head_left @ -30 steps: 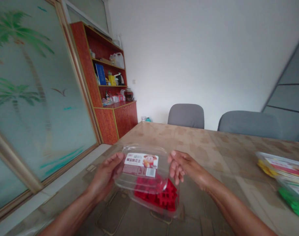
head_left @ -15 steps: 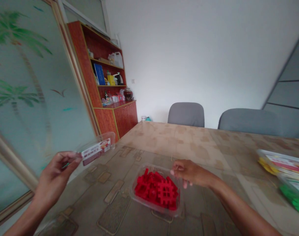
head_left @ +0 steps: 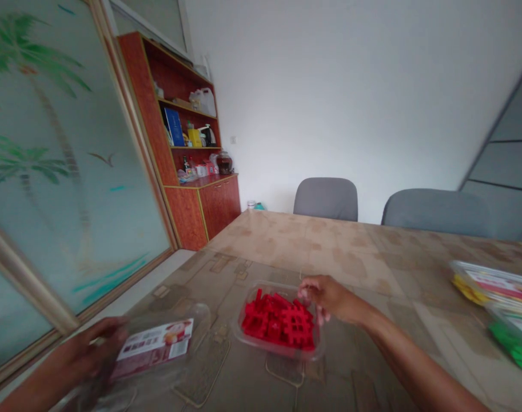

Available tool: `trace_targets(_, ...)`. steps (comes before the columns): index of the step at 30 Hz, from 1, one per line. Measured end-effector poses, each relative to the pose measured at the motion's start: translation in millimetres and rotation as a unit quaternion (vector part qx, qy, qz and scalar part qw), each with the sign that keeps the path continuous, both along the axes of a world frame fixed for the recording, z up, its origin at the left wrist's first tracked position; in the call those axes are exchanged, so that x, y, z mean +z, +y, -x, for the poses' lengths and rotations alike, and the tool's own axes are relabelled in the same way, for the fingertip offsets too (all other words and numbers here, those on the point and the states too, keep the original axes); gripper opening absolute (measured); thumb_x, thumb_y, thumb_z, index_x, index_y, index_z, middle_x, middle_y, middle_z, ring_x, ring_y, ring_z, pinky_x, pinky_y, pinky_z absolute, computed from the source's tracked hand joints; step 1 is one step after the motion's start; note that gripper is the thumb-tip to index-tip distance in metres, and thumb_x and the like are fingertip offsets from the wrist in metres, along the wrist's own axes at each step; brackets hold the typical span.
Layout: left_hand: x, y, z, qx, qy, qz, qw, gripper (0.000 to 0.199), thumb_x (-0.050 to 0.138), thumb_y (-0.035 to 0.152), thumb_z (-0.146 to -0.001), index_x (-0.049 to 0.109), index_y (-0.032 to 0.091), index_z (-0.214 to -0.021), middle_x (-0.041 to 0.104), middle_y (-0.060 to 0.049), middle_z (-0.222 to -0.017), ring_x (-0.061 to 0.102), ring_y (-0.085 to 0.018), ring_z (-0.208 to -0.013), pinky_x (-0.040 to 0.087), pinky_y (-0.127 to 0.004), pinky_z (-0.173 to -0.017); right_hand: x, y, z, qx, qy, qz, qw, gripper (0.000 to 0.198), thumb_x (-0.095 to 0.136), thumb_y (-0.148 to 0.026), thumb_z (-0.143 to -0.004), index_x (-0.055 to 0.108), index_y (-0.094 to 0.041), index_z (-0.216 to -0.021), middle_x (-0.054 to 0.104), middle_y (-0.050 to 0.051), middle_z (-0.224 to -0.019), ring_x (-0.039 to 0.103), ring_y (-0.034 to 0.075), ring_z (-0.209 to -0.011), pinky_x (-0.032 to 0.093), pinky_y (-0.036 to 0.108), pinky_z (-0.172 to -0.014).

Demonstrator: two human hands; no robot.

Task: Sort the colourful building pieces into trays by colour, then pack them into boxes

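Note:
My left hand [head_left: 91, 346], a little blurred, is closed on the left end of a clear plastic lid [head_left: 200, 320] with a printed label. The lid lies low over the table's left side, label up; whether it touches the tabletop I cannot tell. A clear plastic tub [head_left: 261, 347] stands in front of me, full of red plastic building pieces [head_left: 278, 320], some shaped like grids. At the tub's far right corner, my right hand [head_left: 325, 294] has its fingers curled and pinched on the rim.
On the right of the patterned table [head_left: 329, 246] sit a lidded tub of yellow pieces [head_left: 470, 289] and another of green pieces [head_left: 511, 346]. Two grey chairs [head_left: 326, 198] stand along the far edge. A wooden cabinet [head_left: 186, 214] and a frosted glass door are at left.
My left hand has brought the lid down and toward me, from raised and tilted to nearly flat by the table. The red tub has shifted slightly right and away, my right hand staying at its corner.

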State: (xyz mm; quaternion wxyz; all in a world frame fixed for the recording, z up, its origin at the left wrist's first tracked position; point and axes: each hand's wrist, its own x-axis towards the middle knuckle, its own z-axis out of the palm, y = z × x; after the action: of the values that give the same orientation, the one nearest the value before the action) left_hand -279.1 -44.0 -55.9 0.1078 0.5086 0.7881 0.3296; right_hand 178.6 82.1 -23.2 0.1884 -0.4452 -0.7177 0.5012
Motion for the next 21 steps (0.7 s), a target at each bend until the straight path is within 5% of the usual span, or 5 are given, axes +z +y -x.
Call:
trace_targets(5, 26.2, 11.3, -5.9, -0.057, 0.075, 0.042, 0.995, 0.050, 0.053, 0.062, -0.065, 0.064, 0.022, -0.095, 0.072, -0.005, -0.082, 0.066, -0.026, -0.066, 0.050, -0.034, -0.069, -3.8, 11.2, -3.2, -0.044, 0.014, -0.015, 0.999, 0.023, 0.049, -0.040, -0.085, 0.052, -0.018, -0.084, 0.061, -0.001, -0.078, 0.055, 0.004, -0.040, 0.033, 0.014, -0.035)
trace_targets(7, 40.1, 23.0, -28.3, -0.101, 0.098, 0.032, 0.989, 0.052, 0.048, 0.060, -0.073, 0.063, 0.020, -0.104, 0.070, -0.004, -0.075, 0.065, -0.025, -0.067, 0.049, -0.032, -0.067, -1.7, 10.5, -7.8, -0.046, 0.002, -0.012, 0.999, 0.028, 0.054, -0.046, -0.082, 0.051, -0.018, -0.078, 0.059, -0.002, -0.069, 0.056, 0.006, -0.041, 0.032, 0.014, -0.034)
trace_targets(12, 50.6, 49.9, -103.4, -0.291, 0.057, 0.037, 0.954, 0.049, 0.047, 0.055, -0.083, 0.060, 0.021, -0.116, 0.066, -0.009, -0.112, 0.065, -0.025, -0.086, 0.051, -0.029, -0.061, 4.8, 0.6, -13.7, -0.030, -0.034, 0.015, 0.999, 0.033, 0.061, -0.046, -0.076, 0.047, -0.019, -0.066, 0.051, -0.005, -0.050, 0.058, 0.011, -0.039, 0.032, 0.016, -0.032)
trace_targets(17, 50.4, 70.2, -163.2, -0.423, -0.023, 0.052, 0.904, 0.073, 0.062, 0.050, -0.081, 0.032, 0.030, -0.144, 0.036, -0.007, -0.149, 0.041, -0.030, -0.129, 0.043, -0.039, -0.098, -0.8, 4.0, -8.4, -0.077, -0.018, -0.046, 0.996, 0.024, 0.050, -0.034, -0.084, 0.046, -0.020, -0.065, 0.051, -0.005, -0.049, 0.058, 0.011, -0.041, 0.036, 0.017, -0.035)
trace_targets(21, 46.8, 105.9, -183.9, -0.400, -0.180, 0.050, 0.897, 0.061, 0.060, 0.056, -0.080, 0.049, 0.021, -0.129, 0.056, -0.014, -0.128, 0.058, -0.029, -0.107, 0.053, -0.030, -0.067, -2.2, 15.6, -4.0, -0.135, 0.003, -0.118, 0.984, 0.023, 0.045, -0.035, -0.087, 0.045, -0.022, -0.068, 0.049, -0.005, -0.046, 0.055, 0.013, -0.042, 0.038, 0.021, -0.040)
